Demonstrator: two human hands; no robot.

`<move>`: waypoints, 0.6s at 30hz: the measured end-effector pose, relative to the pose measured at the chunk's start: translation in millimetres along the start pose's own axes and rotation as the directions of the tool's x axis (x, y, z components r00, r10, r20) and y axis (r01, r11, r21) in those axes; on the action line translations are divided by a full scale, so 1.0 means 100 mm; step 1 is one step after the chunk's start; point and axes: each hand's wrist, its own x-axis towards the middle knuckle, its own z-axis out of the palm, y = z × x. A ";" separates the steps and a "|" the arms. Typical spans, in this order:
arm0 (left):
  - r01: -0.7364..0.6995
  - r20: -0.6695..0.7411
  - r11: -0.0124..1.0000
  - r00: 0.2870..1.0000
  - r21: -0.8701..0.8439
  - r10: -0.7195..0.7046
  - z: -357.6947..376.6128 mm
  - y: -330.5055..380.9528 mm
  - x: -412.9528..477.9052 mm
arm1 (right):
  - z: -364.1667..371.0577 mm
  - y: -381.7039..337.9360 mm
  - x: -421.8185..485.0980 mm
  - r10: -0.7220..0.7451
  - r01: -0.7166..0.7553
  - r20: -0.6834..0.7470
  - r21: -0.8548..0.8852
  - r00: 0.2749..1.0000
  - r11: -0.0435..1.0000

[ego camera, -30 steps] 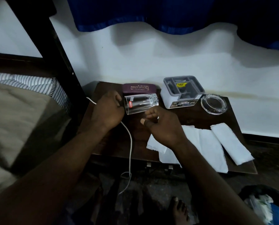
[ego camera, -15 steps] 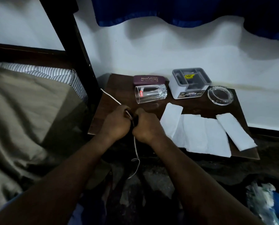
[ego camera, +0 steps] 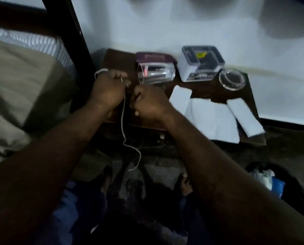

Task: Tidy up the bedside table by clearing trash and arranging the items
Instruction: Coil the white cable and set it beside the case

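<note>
On the left is the bed (ego camera: 24, 85). Next to it, over the left end of the worktop (ego camera: 119, 59), the left hand (ego camera: 108, 91) has its fingers curled tight round the white cable (ego camera: 122, 121). A loop of cable goes over the back of that hand. The rest hangs down past the worktop's front edge toward the floor. Just beside it, the right hand (ego camera: 150, 103) has curled fingers too and seems to pinch the cable, but the blur makes this hard to see. I think the cable is being wound up. To do it well, make small, even loops and pull the loose end up slowly. Then it will not bump the drinking glass (ego camera: 155, 73) lying on its side just behind the hands.
</note>
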 end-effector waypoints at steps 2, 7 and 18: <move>-0.040 -0.029 0.993 0.999 0.110 0.043 0.02 0.03 -0.04 | 0.01 -0.01 0.09 0.054 -0.051 -0.054 0.052 0.997 0.997; -0.028 -0.005 0.991 1.000 0.134 0.028 0.10 0.17 -0.19 | 0.01 0.03 0.18 0.150 -0.118 -0.162 0.191 0.975 0.974; -0.104 -0.049 0.980 0.992 0.168 0.113 0.03 0.17 -0.27 | -0.09 -0.03 0.17 0.217 -0.132 -0.154 0.433 0.964 0.892</move>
